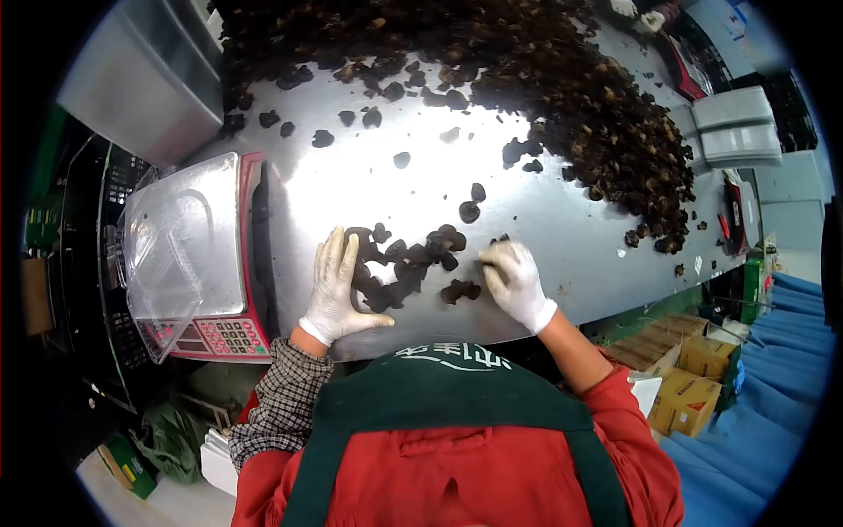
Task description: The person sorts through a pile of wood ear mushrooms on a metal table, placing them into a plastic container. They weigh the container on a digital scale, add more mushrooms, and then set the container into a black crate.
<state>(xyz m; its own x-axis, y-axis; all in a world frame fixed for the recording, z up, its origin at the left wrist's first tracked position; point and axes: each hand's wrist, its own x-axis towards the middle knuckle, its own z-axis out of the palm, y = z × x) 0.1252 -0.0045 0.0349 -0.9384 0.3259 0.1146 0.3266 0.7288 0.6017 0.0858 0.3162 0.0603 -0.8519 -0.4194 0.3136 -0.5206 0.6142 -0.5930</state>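
From my place, I see the small cluster of dark mushroom pieces (409, 265) on the shiny metal bench (351, 180), between the 2 hands and in front of the green apron (448, 386). The pieces look almost black, thin, with curled and lobed edges; several overlap, and some lie apart, like the 2 loose pieces (471, 204) farther forward. A large pile of mushroom pieces (606, 114), more brown in places, covers the far part of the bench and comes down along the right side.

About the grip: my left hand (335, 294) is in a white glove, palm down, with the fingers extended and the thumb well apart from them. It is at the left edge of the cluster and it does not clamp anything. My right hand (515, 283), also gloved, has the fingers bent; it is a little blurred. A small dark piece (500, 239) is at its fingertips, but I cannot tell if the fingers are closed on it.

To the left there is 1 red digital scale (230, 338), with a clear plastic container (167, 272) on it. Another person's gloved hand (652, 21) is visible at the far right.
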